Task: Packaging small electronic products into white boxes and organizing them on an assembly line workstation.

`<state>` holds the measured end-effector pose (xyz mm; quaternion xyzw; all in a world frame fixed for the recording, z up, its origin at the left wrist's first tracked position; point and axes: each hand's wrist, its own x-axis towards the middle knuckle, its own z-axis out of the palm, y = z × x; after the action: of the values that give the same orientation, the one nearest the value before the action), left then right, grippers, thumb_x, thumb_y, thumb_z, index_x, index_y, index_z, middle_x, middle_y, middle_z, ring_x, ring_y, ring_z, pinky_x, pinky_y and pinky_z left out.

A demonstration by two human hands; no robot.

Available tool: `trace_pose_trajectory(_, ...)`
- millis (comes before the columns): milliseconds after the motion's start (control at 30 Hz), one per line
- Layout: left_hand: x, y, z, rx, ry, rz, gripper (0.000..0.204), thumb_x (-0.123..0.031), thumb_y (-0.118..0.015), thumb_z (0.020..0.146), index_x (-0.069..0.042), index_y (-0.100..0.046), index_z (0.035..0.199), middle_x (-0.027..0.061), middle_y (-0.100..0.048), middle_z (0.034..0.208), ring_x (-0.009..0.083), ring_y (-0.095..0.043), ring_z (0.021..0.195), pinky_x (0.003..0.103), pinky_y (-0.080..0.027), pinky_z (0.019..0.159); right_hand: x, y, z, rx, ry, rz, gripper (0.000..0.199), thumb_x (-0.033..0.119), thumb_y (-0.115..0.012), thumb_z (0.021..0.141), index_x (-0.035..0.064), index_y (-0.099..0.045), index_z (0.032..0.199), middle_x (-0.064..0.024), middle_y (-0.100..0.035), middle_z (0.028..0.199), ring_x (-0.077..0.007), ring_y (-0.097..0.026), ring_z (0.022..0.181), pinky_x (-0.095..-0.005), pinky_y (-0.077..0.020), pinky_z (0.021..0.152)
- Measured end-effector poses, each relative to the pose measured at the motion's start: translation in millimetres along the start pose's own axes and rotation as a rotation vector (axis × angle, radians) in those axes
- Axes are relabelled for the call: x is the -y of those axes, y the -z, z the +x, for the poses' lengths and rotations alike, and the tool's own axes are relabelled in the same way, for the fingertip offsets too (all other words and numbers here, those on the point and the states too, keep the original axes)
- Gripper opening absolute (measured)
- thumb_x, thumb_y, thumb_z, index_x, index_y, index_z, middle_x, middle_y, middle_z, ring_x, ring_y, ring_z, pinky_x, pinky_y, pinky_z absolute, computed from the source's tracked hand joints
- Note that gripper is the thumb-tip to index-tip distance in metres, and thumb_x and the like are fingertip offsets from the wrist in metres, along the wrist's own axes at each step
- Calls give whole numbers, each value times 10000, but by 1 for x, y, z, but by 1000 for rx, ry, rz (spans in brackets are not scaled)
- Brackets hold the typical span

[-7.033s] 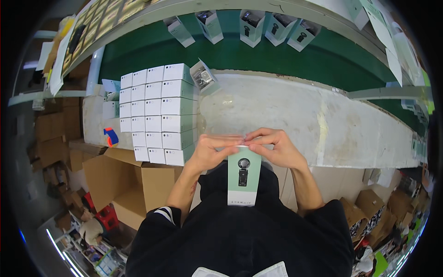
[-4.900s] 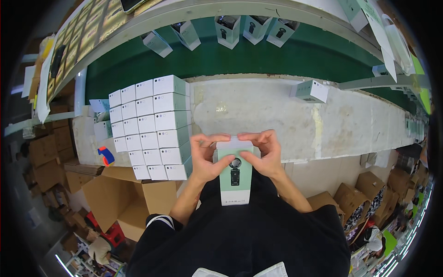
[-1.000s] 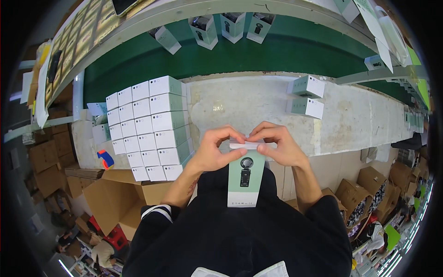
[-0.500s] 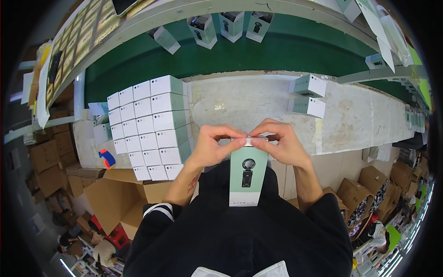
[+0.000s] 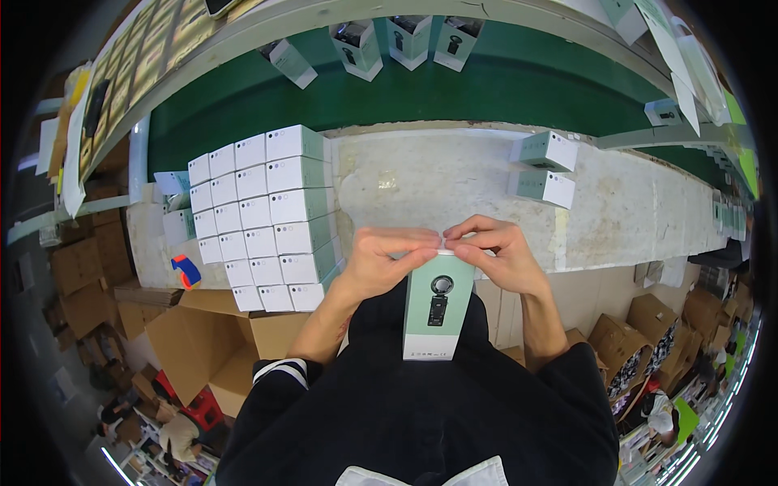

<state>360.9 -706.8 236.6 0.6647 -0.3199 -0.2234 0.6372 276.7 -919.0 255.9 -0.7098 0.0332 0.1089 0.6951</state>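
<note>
I hold a tall pale-green carton with a dark product picture on its front, upright against my body at the near edge of the white worktop. My left hand and my right hand both pinch the carton's white top end, fingertips meeting over it. The top flap itself is hidden under my fingers.
A block of several stacked white-and-green cartons stands at my left on the worktop. Two more cartons lie at the far right. A green conveyor belt behind carries upright cartons. Cardboard boxes sit on the floor.
Over seven seconds I kept the carton at my chest, working its top with both hands. Two cartons have appeared on the worktop at the right; those on the belt shifted.
</note>
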Motion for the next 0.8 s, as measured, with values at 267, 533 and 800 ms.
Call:
trace_pose_trajectory(267, -3, 21, -12, -27, 70, -50, 212, 32, -687, 787, 6, -712, 996, 158, -707, 1017, 284, -657, 1033, 345, -518, 891, 31, -3, 23, 144, -192, -112, 458, 72, -784, 725, 39, -634, 1157, -115, -634, 1169, -209, -597, 1087, -363, -508, 909)
trace_pose_trajectory(533, 56, 97, -65, -840, 283, 134, 136, -16, -635, 885, 50, -659, 1001, 97, -690, 950, 131, -634, 885, 259, -499, 785, 1, -35, 130, -101, 158, -535, 587, 13, -742, 621, 41, -588, 1187, -144, -610, 1191, -315, -602, 1072, -383, -466, 955)
trace_pose_trajectory(800, 67, 113, -36, -772, 244, 548, 197, 0, -678, 790, 4, -672, 987, 109, -690, 968, 210, -650, 895, 302, -509, 804, -96, -98, 243, -198, 435, -500, 567, -22, -698, 628, 62, -551, 1169, -148, -544, 1231, -348, -495, 1188, -404, -448, 954)
